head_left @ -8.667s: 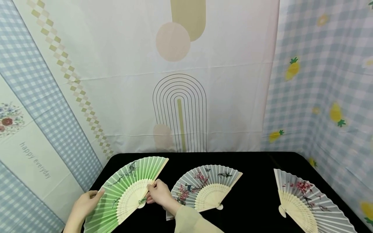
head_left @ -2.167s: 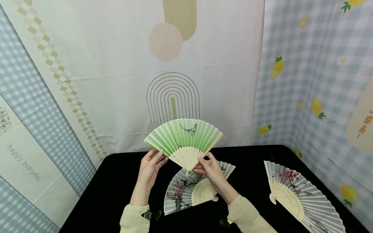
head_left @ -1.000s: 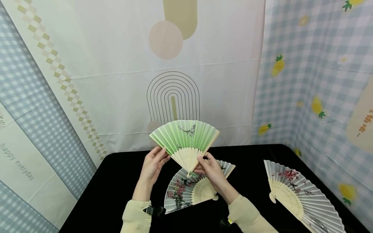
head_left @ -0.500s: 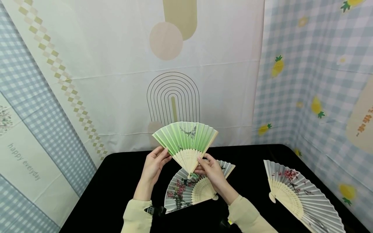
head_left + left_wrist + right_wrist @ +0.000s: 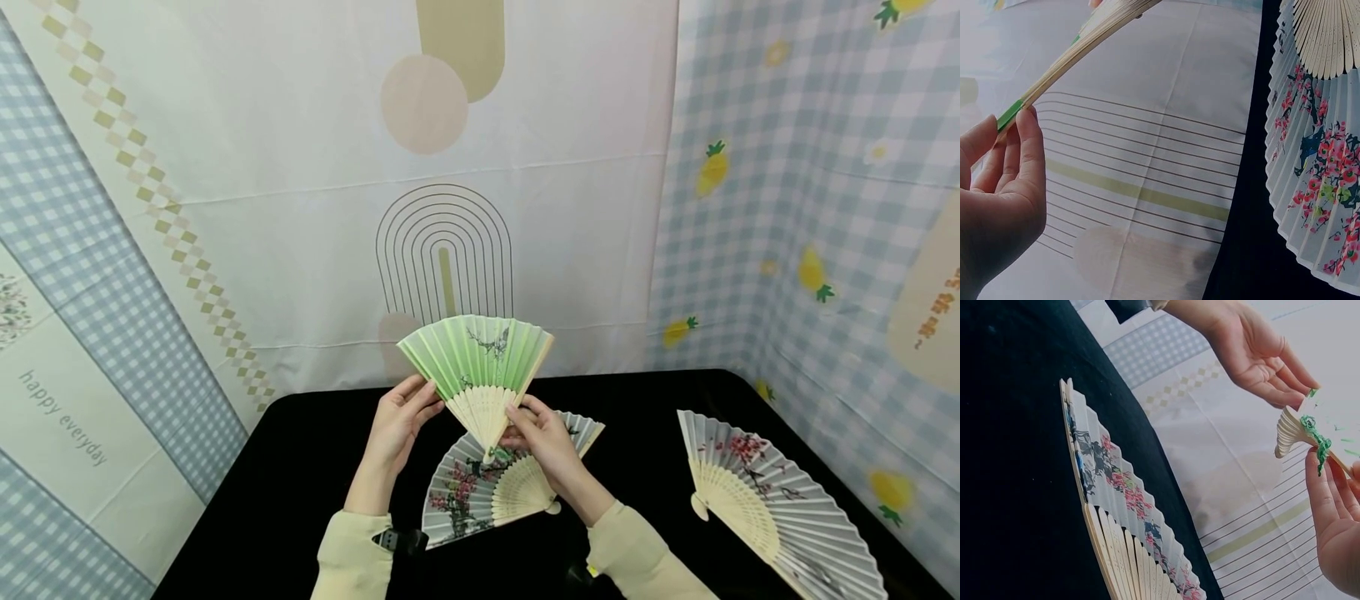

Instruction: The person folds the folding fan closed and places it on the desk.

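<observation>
A green folding fan [image 5: 480,354] with pale slats and a dark branch print is held up, partly spread, above the table. My left hand [image 5: 397,429] pinches its left edge between thumb and fingers. With thumb and fingers, my right hand [image 5: 543,437] grips the slats on the right side, near the pivot. A green tassel [image 5: 1316,434] hangs at the pivot in the right wrist view. Behind and below the hands, a grey folding fan [image 5: 457,496] with pink blossoms lies spread on the table, partly covered by the green fan and right hand.
Another spread grey fan [image 5: 787,508] with red blossoms lies at the right of the black table [image 5: 637,467]. A white patterned cloth [image 5: 585,250] hangs behind the table, and checked cloth [image 5: 750,275] hangs on the right.
The green fan has risen from the table's left side to the middle. Over the last two seconds its spread has narrowed, as my left hand moved slightly right towards the right hand.
</observation>
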`<move>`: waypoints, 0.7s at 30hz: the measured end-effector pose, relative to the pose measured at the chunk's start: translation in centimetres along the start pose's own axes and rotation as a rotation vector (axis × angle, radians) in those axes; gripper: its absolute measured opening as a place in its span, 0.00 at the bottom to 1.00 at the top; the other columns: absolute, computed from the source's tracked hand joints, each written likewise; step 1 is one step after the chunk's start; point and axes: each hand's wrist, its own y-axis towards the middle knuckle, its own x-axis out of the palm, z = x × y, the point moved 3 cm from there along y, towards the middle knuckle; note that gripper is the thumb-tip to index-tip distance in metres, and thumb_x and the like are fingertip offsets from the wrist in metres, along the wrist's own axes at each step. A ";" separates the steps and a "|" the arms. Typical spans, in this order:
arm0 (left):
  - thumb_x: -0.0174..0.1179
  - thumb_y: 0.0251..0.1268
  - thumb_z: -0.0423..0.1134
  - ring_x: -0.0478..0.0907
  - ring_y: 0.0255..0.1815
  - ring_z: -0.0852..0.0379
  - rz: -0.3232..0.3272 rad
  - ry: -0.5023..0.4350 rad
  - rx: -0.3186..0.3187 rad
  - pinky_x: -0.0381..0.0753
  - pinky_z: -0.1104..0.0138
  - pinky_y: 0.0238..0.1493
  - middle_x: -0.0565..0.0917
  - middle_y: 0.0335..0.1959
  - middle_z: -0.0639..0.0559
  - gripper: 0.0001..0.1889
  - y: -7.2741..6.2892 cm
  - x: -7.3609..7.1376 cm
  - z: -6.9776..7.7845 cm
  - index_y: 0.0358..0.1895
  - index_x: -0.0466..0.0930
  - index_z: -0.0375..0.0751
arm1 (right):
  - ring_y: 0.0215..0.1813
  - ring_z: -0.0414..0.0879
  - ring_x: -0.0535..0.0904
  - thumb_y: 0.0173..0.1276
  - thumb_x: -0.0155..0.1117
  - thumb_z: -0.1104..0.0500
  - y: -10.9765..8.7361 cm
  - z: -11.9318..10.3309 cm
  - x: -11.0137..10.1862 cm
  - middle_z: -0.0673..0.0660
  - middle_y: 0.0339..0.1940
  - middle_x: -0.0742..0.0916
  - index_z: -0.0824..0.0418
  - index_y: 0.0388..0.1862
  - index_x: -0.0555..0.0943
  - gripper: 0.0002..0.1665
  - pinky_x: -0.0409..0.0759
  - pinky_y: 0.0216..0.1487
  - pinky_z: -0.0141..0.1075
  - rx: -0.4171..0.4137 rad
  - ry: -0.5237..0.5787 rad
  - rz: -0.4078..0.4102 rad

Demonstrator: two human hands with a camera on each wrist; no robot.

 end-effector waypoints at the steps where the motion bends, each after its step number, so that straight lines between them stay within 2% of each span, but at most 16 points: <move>1: 0.60 0.75 0.35 0.84 0.50 0.53 -0.002 -0.002 0.001 0.83 0.59 0.54 0.83 0.55 0.40 0.20 0.0 0.0 0.0 0.65 0.76 0.30 | 0.40 0.47 0.85 0.80 0.57 0.53 0.0 0.0 0.0 0.62 0.43 0.87 0.68 0.66 0.72 0.25 0.86 0.48 0.42 0.001 -0.003 -0.001; 7: 0.60 0.74 0.35 0.84 0.48 0.52 -0.012 -0.013 0.004 0.83 0.56 0.56 0.83 0.54 0.40 0.20 0.1 0.2 0.1 0.63 0.77 0.29 | 0.41 0.47 0.85 0.79 0.58 0.52 0.0 0.0 0.0 0.61 0.45 0.87 0.66 0.67 0.73 0.26 0.85 0.49 0.46 0.013 -0.017 -0.005; 11: 0.61 0.74 0.34 0.84 0.47 0.52 -0.011 -0.024 -0.011 0.84 0.58 0.53 0.84 0.52 0.41 0.20 0.1 0.4 0.1 0.63 0.77 0.28 | 0.41 0.47 0.85 0.80 0.57 0.51 -0.1 0.0 0.0 0.61 0.45 0.86 0.65 0.68 0.73 0.26 0.85 0.49 0.47 0.018 -0.023 -0.012; 21: 0.60 0.73 0.31 0.84 0.45 0.53 -0.014 -0.036 -0.016 0.85 0.63 0.50 0.85 0.50 0.42 0.19 0.1 0.7 0.2 0.64 0.76 0.27 | 0.41 0.48 0.85 0.79 0.58 0.51 -0.1 -0.1 0.1 0.63 0.49 0.86 0.65 0.69 0.73 0.26 0.87 0.45 0.41 -0.007 -0.036 -0.034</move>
